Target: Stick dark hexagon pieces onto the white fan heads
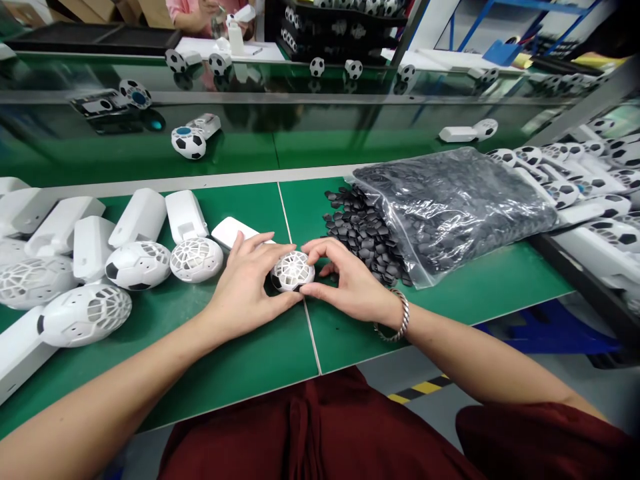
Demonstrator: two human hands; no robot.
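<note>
A white lattice soccer-ball housing (293, 270) with a few black patches sits between my hands over the green table. My left hand (246, 280) grips it from the left, fingers over the far side and thumb at the near side. My right hand (345, 279) pinches its right edge between thumb and index finger; whether a small black piece is in that pinch I cannot tell. A white body (235, 233) lies behind my left fingers, apparently joined to the ball. Loose black patches (367, 233) spill from a clear plastic bag (460, 207) beyond my right hand.
Several white units with ball heads (140, 265) lie at the left. More ball-headed units (600, 233) fill a black tray at the right. Behind the table edge runs a green conveyor (310, 140) carrying a few units. Across it sits another person (195, 17) near stacked black trays (340, 30).
</note>
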